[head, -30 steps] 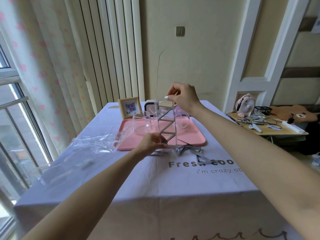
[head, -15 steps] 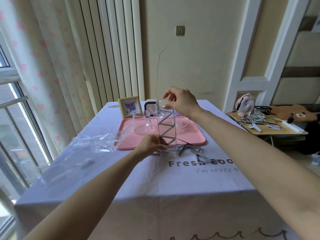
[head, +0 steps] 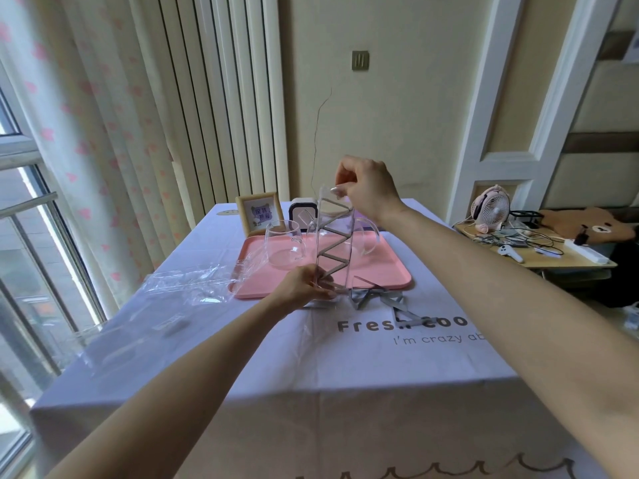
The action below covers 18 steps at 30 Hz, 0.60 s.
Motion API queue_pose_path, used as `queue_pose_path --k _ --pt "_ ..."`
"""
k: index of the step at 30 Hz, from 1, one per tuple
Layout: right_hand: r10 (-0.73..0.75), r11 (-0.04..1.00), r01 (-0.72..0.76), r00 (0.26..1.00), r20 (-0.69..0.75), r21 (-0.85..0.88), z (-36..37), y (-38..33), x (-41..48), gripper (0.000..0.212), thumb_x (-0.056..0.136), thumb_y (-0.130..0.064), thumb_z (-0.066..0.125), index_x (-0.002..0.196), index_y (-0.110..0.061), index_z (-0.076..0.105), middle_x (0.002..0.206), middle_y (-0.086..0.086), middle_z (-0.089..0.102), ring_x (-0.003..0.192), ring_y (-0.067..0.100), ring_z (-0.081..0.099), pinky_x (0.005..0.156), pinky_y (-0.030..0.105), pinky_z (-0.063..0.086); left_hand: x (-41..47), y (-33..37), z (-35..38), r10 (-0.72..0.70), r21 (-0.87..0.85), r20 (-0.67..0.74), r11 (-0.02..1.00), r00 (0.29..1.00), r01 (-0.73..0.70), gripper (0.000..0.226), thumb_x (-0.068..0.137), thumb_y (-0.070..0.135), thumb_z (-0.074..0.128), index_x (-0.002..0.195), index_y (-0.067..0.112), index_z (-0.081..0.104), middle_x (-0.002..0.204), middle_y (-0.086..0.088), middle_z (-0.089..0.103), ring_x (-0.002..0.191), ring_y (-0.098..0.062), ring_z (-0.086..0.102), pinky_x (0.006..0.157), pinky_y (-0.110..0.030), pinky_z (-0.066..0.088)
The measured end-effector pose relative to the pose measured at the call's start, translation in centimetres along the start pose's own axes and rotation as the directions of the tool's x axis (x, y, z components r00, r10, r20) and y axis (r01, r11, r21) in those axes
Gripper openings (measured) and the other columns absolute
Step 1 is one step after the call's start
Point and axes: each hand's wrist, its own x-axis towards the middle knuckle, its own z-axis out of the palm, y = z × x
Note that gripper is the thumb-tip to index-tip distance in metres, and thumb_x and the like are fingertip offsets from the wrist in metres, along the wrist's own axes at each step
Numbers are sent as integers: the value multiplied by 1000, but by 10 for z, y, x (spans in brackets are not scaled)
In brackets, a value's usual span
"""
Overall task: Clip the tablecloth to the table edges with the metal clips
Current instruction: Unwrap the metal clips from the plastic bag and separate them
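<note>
A clear plastic package (head: 333, 243) holding several triangular metal clips stands upright over the table's middle. My left hand (head: 304, 285) grips its bottom end. My right hand (head: 366, 188) pinches its top end. Loose metal clips (head: 377, 297) lie on the pale lilac tablecloth (head: 345, 357) just right of the package, in front of the tray. The cloth covers the table and hangs over the near edge.
A pink tray (head: 383, 274) holds a glass cup (head: 283, 247) and a glass jug (head: 363, 236). A small picture frame (head: 259, 216) stands behind. Crumpled clear plastic wrap (head: 193, 281) lies left. A side table with a fan (head: 494, 209) and cables stands right.
My right hand has shifted on the package's top, which has tilted slightly; my left hand stays at the bottom.
</note>
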Motion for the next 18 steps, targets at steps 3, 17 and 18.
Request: queue_pose_path --k 3,17,18 --pt "-15 998 17 1000 24 -57 -2 0 0 7 78 -5 63 78 -7 56 74 8 70 79 33 58 74 30 38 -1 0 1 3 10 0 1000 1000 -3 28 72 -1 76 98 0 63 92 -15 67 88 -24 63 90 -37 49" --pt "38 997 -41 998 -44 -70 -14 -3 2 16 81 -5 57 77 -17 48 72 2 71 82 31 57 66 26 30 -7 -8 0 8 33 -47 999 999 -6 33 66 -6 78 83 11 56 86 -17 67 79 -25 65 76 -34 57" --pt "38 997 -40 999 -38 -68 -14 -3 2 17 81 -4 57 77 -18 46 71 1 71 82 30 57 66 26 29 -7 -7 0 1 3 -20 1000 1000 -1 33 67 -7 77 87 9 56 90 -19 67 83 -27 66 78 -37 57"
